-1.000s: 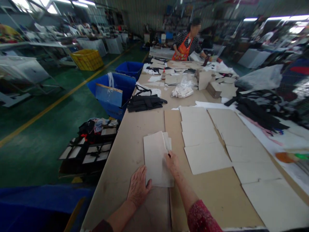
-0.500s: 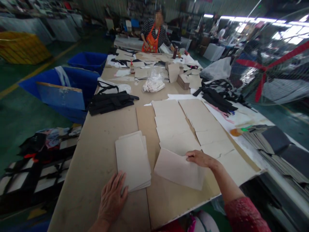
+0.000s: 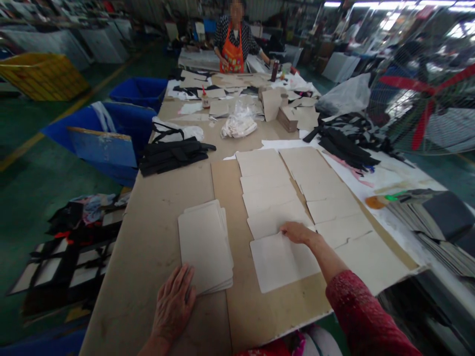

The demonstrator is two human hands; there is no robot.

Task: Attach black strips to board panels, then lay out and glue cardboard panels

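My right hand (image 3: 297, 232) pinches the far edge of a grey-beige cardboard sheet (image 3: 276, 264), which lies at the near end of a column of overlapping sheets (image 3: 272, 195). The sheet's right part is partly covered by my wrist. To the left is a small stack of cardboard sheets (image 3: 204, 242) with rounded corners, its lower ones slightly fanned out. Flat beside the stack's near left corner rests my left hand (image 3: 176, 296), fingers stretched and touching its edge. A second column of sheets (image 3: 334, 207) runs along the right.
Black fabric strips (image 3: 174, 155) lie at the table's left edge. A plastic bag (image 3: 239, 121) sits mid-table. On the right are dark strips (image 3: 345, 146), stacked dark panels (image 3: 441, 217) and a large fan (image 3: 426, 94). Blue bins (image 3: 137, 94) stand left. A person in an orange apron (image 3: 233, 52) stands at the far end.
My right hand has moved slightly left, and the sheet in it has turned and come down against the column's near end. My left hand stays by the stack. The view has shifted slightly.
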